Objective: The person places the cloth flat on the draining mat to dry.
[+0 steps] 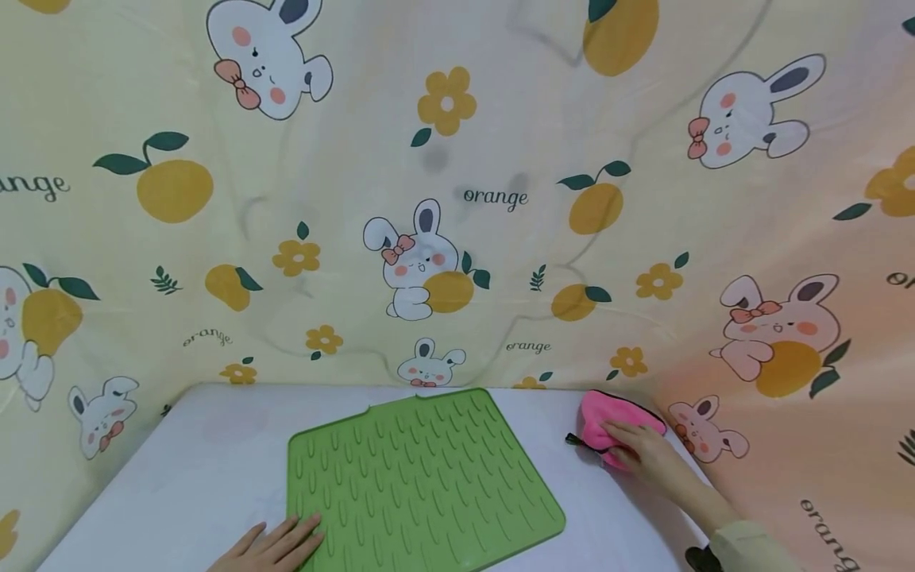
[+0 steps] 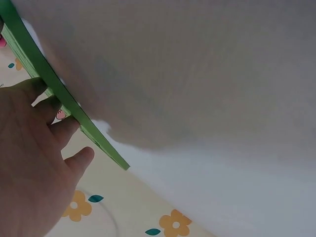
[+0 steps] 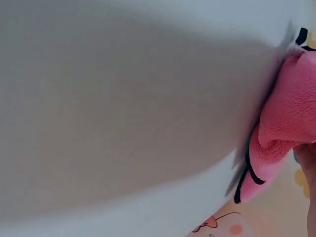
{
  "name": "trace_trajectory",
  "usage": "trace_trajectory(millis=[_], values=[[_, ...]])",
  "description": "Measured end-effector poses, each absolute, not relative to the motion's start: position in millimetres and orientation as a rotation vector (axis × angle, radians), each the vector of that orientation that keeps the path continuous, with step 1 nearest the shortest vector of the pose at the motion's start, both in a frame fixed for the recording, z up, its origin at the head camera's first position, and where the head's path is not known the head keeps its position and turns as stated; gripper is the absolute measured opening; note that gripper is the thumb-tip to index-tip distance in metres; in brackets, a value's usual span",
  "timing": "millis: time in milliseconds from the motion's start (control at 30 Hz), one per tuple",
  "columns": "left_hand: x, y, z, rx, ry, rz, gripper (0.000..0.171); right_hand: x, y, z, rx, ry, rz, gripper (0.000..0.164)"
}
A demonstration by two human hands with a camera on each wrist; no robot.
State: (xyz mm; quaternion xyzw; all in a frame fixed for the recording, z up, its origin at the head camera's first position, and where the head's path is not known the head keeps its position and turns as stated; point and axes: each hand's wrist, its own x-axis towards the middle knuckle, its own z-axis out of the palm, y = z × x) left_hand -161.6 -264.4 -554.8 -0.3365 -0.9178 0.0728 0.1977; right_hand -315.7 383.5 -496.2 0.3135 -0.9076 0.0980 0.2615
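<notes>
A green rubbery mat (image 1: 422,477) with rows of raised ridges lies at an angle on the white table. My left hand (image 1: 275,546) rests its fingertips on the mat's near left edge, fingers fairly straight. The left wrist view has that hand (image 2: 32,148) against the mat's thin green rim (image 2: 74,106). At the table's right side, my right hand (image 1: 646,454) grips a bunched pink plush cloth (image 1: 604,409) with black edging. Up close in the right wrist view, the cloth (image 3: 289,108) is folded, and most of the right hand is out of frame.
The white tabletop (image 1: 207,445) shows to the left of the mat and between mat and cloth. Behind and beside it hangs a curtain (image 1: 343,159) printed with rabbits and oranges. A small dark object (image 1: 702,558) sits by the right sleeve.
</notes>
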Motion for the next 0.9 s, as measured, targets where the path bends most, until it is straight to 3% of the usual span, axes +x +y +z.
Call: trace_trajectory(millis=[500, 900], values=[[-159, -264, -553, -0.931, -2.600, 0.171, 0.066, -296, 338, -472, 0.664, -2.297, 0.484, 0.056], [-158, -263, -553, -0.917, -2.629, 0.160, 0.068, -282, 283, -446, 0.823, -2.094, 0.675, 0.061]])
